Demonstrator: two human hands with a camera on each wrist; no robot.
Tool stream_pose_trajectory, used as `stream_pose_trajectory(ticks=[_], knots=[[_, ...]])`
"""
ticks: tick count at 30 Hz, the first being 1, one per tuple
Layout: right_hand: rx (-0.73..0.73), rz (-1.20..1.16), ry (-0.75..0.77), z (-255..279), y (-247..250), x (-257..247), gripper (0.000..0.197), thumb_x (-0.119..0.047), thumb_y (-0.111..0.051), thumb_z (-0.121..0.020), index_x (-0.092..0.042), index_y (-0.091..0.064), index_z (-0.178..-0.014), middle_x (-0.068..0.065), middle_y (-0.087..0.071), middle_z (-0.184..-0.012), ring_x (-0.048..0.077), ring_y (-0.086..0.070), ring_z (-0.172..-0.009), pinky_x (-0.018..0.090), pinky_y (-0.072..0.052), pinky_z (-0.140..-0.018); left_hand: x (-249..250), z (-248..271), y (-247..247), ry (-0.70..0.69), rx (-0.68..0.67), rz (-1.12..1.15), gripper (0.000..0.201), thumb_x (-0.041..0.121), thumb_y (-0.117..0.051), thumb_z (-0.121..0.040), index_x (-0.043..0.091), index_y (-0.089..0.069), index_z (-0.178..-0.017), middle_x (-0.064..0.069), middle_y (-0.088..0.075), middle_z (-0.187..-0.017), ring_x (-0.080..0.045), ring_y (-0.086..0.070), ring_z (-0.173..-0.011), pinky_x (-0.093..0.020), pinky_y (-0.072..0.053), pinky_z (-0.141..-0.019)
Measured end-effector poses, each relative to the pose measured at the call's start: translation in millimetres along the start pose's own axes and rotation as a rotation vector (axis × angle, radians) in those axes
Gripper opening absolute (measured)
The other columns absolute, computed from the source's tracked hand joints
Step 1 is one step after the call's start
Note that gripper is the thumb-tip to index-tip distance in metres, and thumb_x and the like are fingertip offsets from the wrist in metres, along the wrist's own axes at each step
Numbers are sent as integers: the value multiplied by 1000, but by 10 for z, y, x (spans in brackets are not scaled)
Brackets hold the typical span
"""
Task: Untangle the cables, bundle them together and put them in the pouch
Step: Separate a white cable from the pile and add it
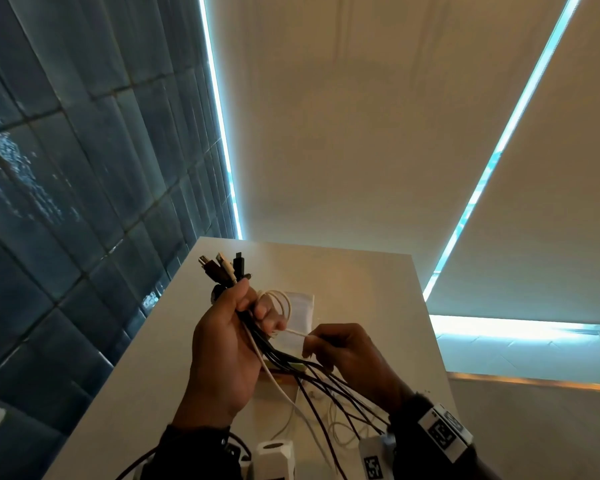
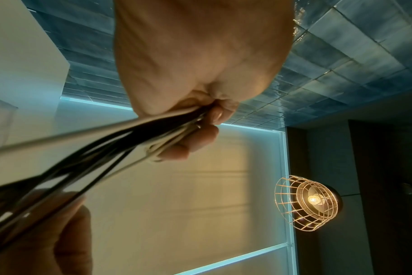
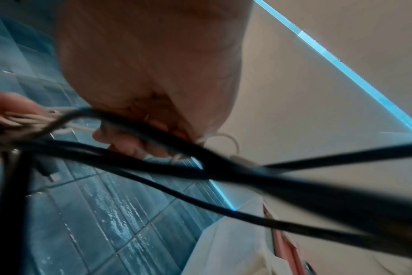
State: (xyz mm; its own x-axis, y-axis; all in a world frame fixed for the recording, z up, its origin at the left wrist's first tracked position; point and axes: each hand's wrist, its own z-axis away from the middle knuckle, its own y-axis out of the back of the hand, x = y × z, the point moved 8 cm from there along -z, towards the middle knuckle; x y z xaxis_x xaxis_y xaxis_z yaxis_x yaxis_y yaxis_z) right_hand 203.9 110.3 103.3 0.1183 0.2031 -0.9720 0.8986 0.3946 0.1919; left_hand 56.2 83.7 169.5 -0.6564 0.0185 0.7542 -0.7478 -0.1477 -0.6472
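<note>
My left hand [image 1: 253, 306] is raised over the table and grips a bundle of black and white cables [image 1: 278, 355]. Their plugs [image 1: 222, 268] stick up above the fist, and the loose ends hang down toward me. A white cable [image 1: 281, 299] loops around the left fingers. My right hand [image 1: 312, 344] pinches the end of this white cable just right of the left fist. In the left wrist view the left hand [image 2: 200, 121] grips the cables [image 2: 106, 148]. The right wrist view shows the right fingers [image 3: 129, 141] on the white cable [image 3: 80, 128]. A pale flat pouch [image 1: 302, 308] lies on the table behind the hands.
The white table [image 1: 361, 289] runs away from me, with a blue tiled wall [image 1: 84, 168] along its left side. White plug adapters [image 1: 274, 459] and loose cable ends lie at the near edge. A wire-cage lamp [image 2: 310, 202] glows off to one side.
</note>
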Motion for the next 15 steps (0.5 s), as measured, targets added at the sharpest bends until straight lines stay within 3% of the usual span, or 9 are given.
stream_pose_trajectory(ticks=[2, 5, 9, 15], knots=[[6, 2, -34, -7, 17, 159, 25, -16, -56, -97, -4, -69, -79, -5, -52, -59, 10, -44, -55, 21, -40, -56, 22, -6, 15, -22, -14, -8, 29, 30, -48, -87, 17, -36, -64, -1, -40, -58, -14, -35, -49, -32, -35, -58], [8, 5, -65, 5, 26, 393, 26, -15, -54, -98, -11, -67, -75, -10, -54, -60, 4, -41, -55, 16, -36, -55, 40, -12, 41, -42, -25, -15, 30, 28, -46, -89, 18, -33, -64, 0, -37, -59, -14, -29, -50, -31, -28, -55], [36, 89, -115, 51, 82, 682, 31, -21, -54, -98, -21, -67, -70, -9, -55, -64, 6, -44, -61, 21, -37, -60, 77, 0, 97, -51, -15, -8, 32, 27, -44, -93, 19, -32, -64, 2, -35, -58, -13, -27, -49, -27, -30, -49], [112, 177, -168, 158, 214, 992, 35, -18, -55, -96, -23, -65, -63, -11, -52, -56, 3, -44, -57, 23, -37, -59, 140, 41, 144, -69, -1, -14, 30, 28, -47, -88, 19, -32, -63, 2, -33, -58, -13, -26, -50, -27, -29, -50]])
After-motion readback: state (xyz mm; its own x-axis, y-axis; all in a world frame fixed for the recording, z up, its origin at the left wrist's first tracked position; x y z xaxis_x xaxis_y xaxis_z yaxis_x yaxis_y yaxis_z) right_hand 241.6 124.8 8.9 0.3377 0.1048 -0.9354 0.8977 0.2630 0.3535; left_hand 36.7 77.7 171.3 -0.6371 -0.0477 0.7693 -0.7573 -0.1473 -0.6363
